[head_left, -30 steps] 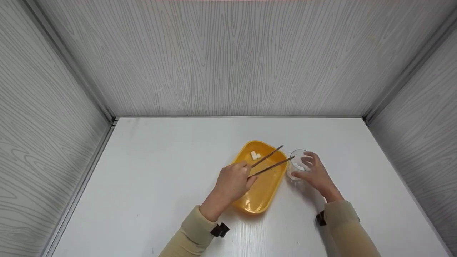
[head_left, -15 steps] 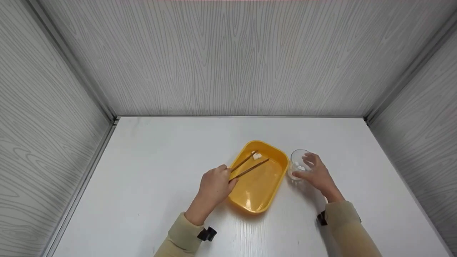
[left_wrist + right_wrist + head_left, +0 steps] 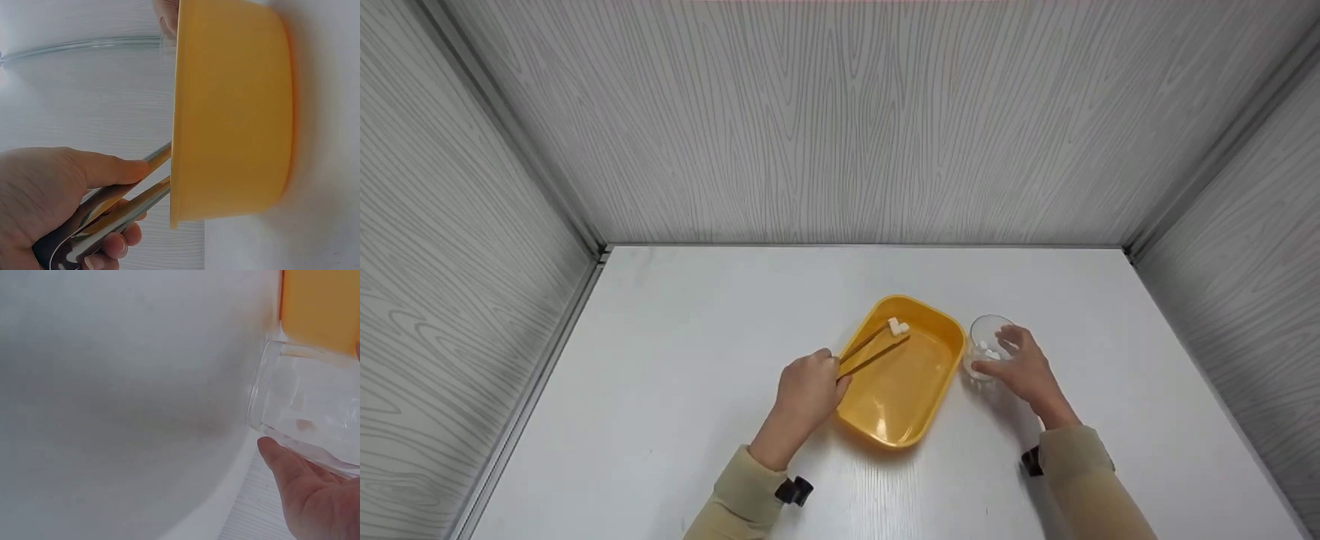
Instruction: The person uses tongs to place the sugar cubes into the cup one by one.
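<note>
My left hand [image 3: 808,394] grips metal tongs [image 3: 76,242], thumb on one arm and fingers curled on the other. The tongs reach over the left rim of a yellow tray [image 3: 896,397], their tips apart beside a few small white blocks [image 3: 895,326] at the tray's far end. Whether the tips touch the blocks cannot be made out. My right hand [image 3: 1027,375] holds a clear glass [image 3: 315,394] around its side, thumb near the base in the right wrist view. Small white pieces [image 3: 987,351] lie inside the glass. The tray wall hides the tong tips in the left wrist view.
The glass stands close to the tray's right side on a white table [image 3: 697,337]. Grey wood-grain panels [image 3: 840,127] enclose the table at the back and both sides. Each wrist carries a small black device [image 3: 795,490].
My left hand has drawn the tongs back left from over the glass to the tray's far end, and their tips have come nearer the white blocks. The right hand stays at the glass.
</note>
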`<state>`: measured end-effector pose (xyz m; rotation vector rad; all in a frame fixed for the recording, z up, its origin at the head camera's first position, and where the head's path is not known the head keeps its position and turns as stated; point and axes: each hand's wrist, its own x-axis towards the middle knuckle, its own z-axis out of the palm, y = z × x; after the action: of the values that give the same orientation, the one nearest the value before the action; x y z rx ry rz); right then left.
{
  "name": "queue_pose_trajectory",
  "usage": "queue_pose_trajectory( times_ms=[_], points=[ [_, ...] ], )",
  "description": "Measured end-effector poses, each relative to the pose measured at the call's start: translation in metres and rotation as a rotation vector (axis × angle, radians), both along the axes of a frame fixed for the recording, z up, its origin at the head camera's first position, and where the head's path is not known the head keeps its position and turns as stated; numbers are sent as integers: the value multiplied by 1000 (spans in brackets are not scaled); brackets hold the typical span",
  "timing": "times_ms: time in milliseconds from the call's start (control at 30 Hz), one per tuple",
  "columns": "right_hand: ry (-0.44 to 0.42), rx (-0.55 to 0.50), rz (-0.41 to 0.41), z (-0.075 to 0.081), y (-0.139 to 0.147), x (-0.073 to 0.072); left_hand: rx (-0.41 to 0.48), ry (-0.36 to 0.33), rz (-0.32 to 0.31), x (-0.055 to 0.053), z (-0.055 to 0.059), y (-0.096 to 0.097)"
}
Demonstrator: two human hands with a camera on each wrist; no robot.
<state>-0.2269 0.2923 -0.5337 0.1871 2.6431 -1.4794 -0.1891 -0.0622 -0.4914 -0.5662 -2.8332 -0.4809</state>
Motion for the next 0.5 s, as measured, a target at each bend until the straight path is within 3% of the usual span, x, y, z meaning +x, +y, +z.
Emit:
queue_pose_trajectory(
  times_ms=[367,500],
  points=[
    [-6,11,-19,1,-3,3,-34,-1,11,-2,-3,1],
    [2,-25,-16,0,-3,5,-37,30,10,-3,-4,2]
  ],
)
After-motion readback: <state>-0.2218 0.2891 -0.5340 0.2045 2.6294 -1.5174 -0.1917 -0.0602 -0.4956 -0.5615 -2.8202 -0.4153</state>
